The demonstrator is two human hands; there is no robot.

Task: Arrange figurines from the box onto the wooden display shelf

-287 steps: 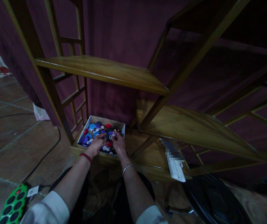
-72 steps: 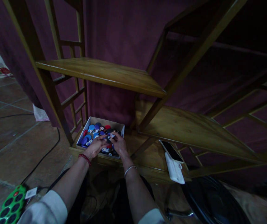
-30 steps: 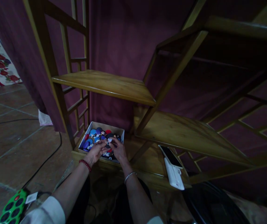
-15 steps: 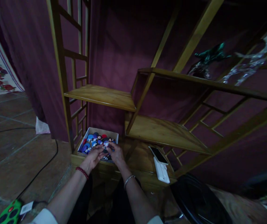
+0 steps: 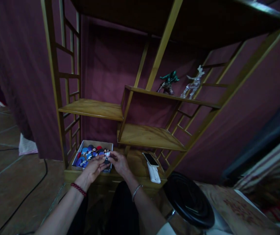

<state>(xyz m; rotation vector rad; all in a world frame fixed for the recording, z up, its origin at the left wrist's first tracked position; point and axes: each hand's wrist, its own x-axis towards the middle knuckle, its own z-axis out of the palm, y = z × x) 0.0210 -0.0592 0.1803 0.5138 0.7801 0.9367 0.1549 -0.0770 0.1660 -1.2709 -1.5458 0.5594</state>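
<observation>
One small figured disc (image 5: 107, 156) is gripped in the fingertips of both my left hand (image 5: 94, 169) and right hand (image 5: 119, 164), above the box (image 5: 104, 145). Estimate: light, fairly stiff, decoration possibly delicate; best held by the rim.

Low in the middle are two hands: one left hand (image 5: 95, 167), one right hand (image 5: 118, 163). They hold one disc (image 5: 107, 161). Two bracelets (image 5: 79, 189). Lower left, one box (image 5: 105, 144). Upper right, two statues (image 5: 168, 81). Lower right, one phone (image 5: 151, 160), one stool (image 5: 189, 199).

Red beaded bracelet (image 5: 78, 189), silver bangle (image 5: 136, 191), pale sleeve (image 5: 166, 229), dark trousers (image 5: 123, 205)
</observation>
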